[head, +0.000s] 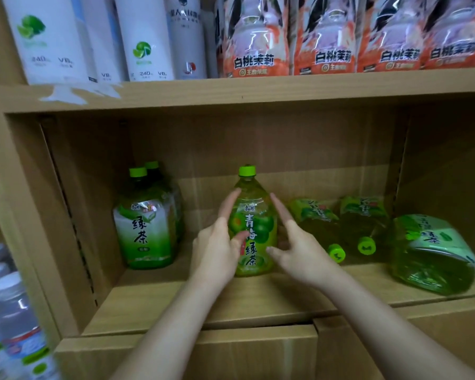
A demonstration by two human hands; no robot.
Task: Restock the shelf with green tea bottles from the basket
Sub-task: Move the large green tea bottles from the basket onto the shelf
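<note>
An upright green tea bottle [254,223] with a green cap stands in the middle of the lower wooden shelf [231,305]. My left hand [220,242] holds its left side, thumb across the label and fingers stretched up along it. My right hand [296,242] is beside its right side with fingers spread, the thumb tip just at the bottle's edge. Two more green tea bottles [146,220] stand upright at the shelf's left. Three bottles lie on their sides at the right: two [337,229] with caps facing me, and a larger one [433,256]. No basket is in view.
The upper shelf [258,89] carries white lime-labelled bottles [47,39] and orange-labelled peach tea bottles [340,37]. Clear bottles with white caps [8,297] stand in the unit at lower left. The shelf's side walls close in both ends.
</note>
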